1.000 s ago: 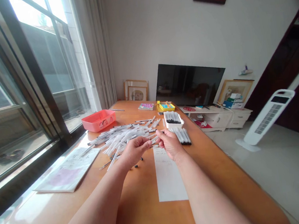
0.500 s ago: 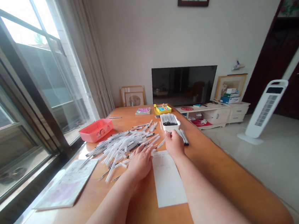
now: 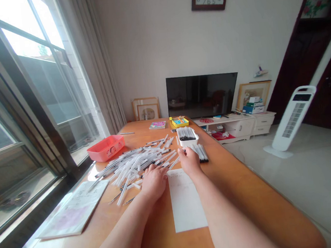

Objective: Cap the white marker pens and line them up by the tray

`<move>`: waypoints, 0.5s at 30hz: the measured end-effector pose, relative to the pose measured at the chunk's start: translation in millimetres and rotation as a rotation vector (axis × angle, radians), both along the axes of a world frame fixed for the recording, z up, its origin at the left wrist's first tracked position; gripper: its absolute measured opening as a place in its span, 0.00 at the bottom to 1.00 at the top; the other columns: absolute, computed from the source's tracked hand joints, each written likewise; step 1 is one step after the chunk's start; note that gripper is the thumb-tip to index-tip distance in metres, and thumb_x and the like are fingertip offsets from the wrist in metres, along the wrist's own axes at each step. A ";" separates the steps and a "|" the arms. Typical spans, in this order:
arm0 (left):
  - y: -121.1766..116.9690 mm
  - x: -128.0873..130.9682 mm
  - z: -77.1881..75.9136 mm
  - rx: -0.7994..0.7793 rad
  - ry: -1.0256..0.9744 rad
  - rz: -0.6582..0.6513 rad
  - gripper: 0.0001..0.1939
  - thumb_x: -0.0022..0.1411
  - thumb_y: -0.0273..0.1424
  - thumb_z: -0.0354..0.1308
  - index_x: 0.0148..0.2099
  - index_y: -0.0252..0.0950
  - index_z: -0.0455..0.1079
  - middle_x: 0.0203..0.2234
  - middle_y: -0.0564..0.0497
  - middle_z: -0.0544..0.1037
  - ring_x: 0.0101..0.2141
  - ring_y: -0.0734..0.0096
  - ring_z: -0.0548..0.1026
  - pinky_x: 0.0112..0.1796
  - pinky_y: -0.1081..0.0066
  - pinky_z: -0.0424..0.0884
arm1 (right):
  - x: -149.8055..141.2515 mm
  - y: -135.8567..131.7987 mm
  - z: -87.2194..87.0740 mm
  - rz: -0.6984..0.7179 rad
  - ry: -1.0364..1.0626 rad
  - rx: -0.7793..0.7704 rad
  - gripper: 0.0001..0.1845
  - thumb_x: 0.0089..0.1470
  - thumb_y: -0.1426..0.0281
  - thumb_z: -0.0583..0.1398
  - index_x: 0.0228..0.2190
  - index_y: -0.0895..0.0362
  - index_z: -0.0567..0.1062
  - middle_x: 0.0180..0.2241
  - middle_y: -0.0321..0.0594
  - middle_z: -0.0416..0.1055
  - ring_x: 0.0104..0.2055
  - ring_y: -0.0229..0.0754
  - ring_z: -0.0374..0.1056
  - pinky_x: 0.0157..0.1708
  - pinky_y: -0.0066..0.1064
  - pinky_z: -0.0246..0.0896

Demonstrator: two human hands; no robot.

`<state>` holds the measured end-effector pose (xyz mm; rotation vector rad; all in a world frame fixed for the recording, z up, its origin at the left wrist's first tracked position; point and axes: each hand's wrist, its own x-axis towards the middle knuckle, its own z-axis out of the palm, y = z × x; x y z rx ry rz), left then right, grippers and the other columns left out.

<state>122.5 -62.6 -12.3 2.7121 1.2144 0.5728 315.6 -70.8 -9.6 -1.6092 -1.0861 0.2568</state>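
Note:
My right hand (image 3: pixel 190 161) is closed in front of the white box, above the top of the paper sheet. A small dark end shows between its thumb and forefinger, apparently a pen mostly hidden by the hand. My left hand (image 3: pixel 154 181) lies palm down with fingers stretched at the near right edge of a pile of clear pen barrels and refills (image 3: pixel 141 160). Between my forearms is a white sheet of paper (image 3: pixel 187 204) with faint writing. The white box (image 3: pixel 189 142) holds several clear pens with black ends. Beside it, more pens (image 3: pixel 201 153) lie in a row.
A red plastic basket (image 3: pixel 104 149) stands left of the pile. An open notebook (image 3: pixel 74 210) lies at the table's left edge. Farther back are a colourful booklet (image 3: pixel 157 125) and a yellow box (image 3: pixel 179 122). The wooden table (image 3: pixel 235 203) drops off to the right.
My right hand has moved slightly left and down, still closed, and more of the pen row beside it shows. My left hand stays by the pile. The camera view has shifted a little.

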 end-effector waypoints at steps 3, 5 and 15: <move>-0.3 -0.1 -0.3 0.021 0.026 0.002 0.12 0.63 0.27 0.53 0.39 0.43 0.79 0.38 0.43 0.79 0.46 0.50 0.70 0.47 0.58 0.65 | 1.4 -0.5 0.3 -0.030 0.015 0.025 0.19 0.61 0.52 0.56 0.25 0.52 0.70 0.23 0.39 0.74 0.28 0.46 0.68 0.30 0.34 0.55; 1.9 0.2 -3.5 0.017 -0.009 0.009 0.12 0.63 0.27 0.52 0.37 0.42 0.78 0.36 0.43 0.77 0.44 0.52 0.71 0.46 0.59 0.65 | 1.4 -0.9 1.0 -0.041 0.058 0.067 0.20 0.60 0.51 0.56 0.24 0.51 0.69 0.22 0.39 0.73 0.27 0.46 0.67 0.30 0.35 0.56; 26.2 -19.2 0.1 -0.650 -1.089 0.163 0.09 0.60 0.37 0.61 0.39 0.38 0.69 0.27 0.54 0.72 0.28 0.72 0.69 0.32 0.72 0.66 | -15.7 -6.1 15.5 0.317 0.779 0.286 0.21 0.46 0.53 0.71 0.30 0.55 0.72 0.22 0.34 0.73 0.20 0.33 0.60 0.21 0.26 0.54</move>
